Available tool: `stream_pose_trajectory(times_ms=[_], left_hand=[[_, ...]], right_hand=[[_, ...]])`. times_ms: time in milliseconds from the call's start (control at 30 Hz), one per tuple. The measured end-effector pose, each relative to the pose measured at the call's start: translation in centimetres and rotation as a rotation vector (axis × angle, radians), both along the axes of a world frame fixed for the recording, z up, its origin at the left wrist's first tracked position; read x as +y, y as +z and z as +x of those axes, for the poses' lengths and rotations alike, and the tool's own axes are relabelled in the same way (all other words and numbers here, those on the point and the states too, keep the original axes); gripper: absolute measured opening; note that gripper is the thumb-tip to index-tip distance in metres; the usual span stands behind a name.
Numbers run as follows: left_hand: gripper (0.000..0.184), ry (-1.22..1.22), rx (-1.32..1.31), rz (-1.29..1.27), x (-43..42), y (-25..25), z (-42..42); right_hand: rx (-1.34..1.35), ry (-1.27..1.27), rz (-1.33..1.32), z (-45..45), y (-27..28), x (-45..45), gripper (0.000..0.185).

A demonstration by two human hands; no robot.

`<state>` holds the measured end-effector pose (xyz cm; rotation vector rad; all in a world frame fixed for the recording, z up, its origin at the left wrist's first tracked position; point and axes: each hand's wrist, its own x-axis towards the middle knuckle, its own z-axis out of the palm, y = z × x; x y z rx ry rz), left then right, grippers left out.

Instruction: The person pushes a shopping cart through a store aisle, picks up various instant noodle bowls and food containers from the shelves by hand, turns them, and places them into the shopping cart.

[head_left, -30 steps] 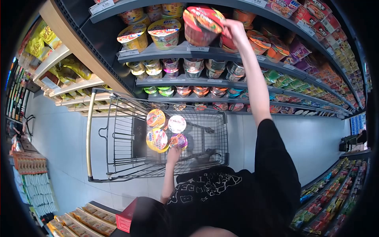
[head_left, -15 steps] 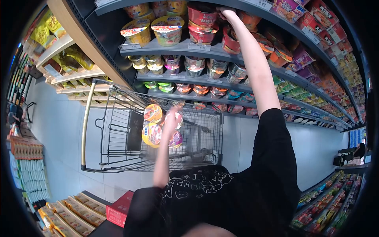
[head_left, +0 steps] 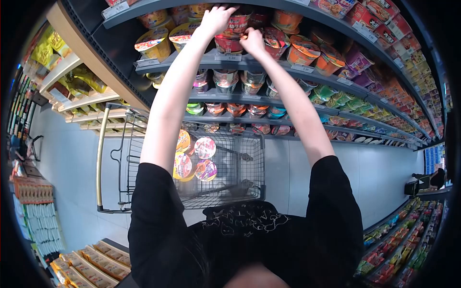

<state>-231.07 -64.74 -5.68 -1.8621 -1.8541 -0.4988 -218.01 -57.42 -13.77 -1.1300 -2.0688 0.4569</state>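
Observation:
Red noodle bowls stand stacked on the upper shelf. My left hand is at the left side of the upper red bowl, its fingers spread over the bowl's top. Against the right side of the same stack is my right hand, with its fingers bent; whether it grips a bowl is hard to tell. Yellow bowls stand to the left, and orange bowls to the right. Below, several round noodle bowls lie in the wire shopping cart.
The shelf's front edge runs below the hands, with lower shelves of cups under it. A wooden rack with yellow bags is at left. More goods line the lower right. A person is far right.
My left hand has risen from over the cart to the red bowls. My right hand has moved down along the stack's right side. The red bowl lifted earlier now sits in the stack.

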Motion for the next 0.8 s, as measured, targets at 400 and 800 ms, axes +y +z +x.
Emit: stream_pose_trajectory(times_ms=[400, 800], left_hand=[[0.023, -0.135, -0.056, 0.155, 1.8, -1.2, -1.3], [0.024, -0.125, -0.023, 0.088, 1.6, 0.6, -0.7]], right_hand=[[-0.282, 0.089, 0.654, -4.8, -1.7, -4.7, 0.026], [-0.383, 0.201, 0.716, -8.0, -1.2, -3.5, 0.017]])
